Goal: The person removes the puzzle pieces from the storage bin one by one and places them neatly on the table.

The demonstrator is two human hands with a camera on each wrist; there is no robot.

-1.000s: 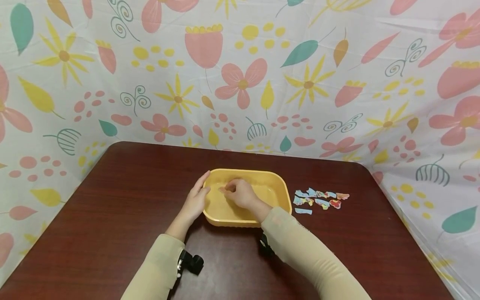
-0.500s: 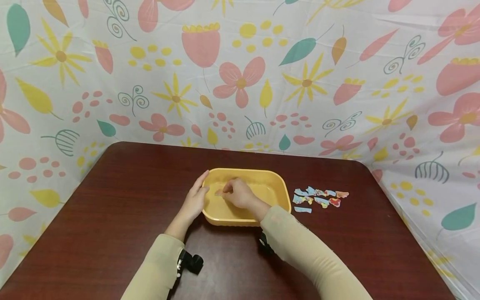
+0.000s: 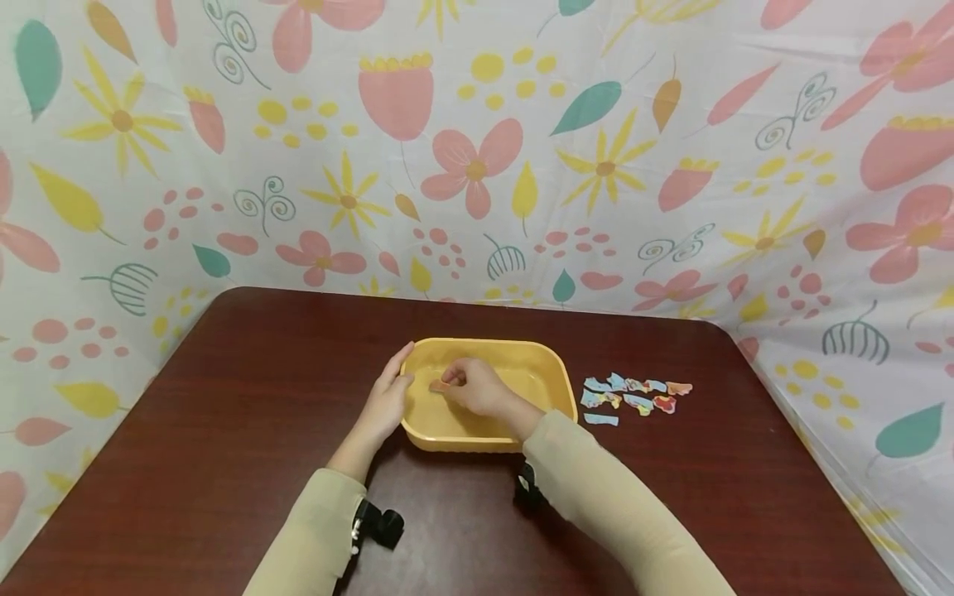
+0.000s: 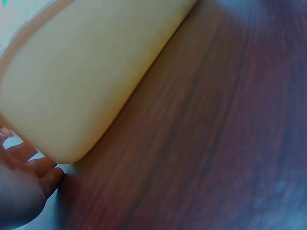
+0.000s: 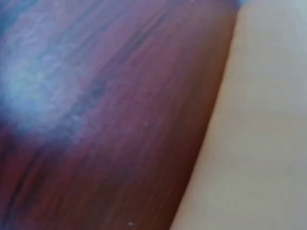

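Observation:
A yellow plastic basin stands on the dark wooden table. My left hand holds its left end, thumb at the rim and fingers along the outer wall. In the left wrist view, the fingers of that left hand lie against the end of the basin. My right hand reaches down inside, pinching a small flat puzzle-like piece between thumb and index finger, near the basin's left side. The right wrist view has only the basin's outer wall and tabletop; the right hand is out of it.
Right of the basin, several small colourful flat pieces lie in loose rows on the table. A floral cloth hangs behind the table's far edge. A black wrist camera sticks out from the left sleeve.
Within the basin, the right hand and its pinched piece have shifted slightly left. The left hand keeps its hold on the basin, and the loose pieces lie as before.

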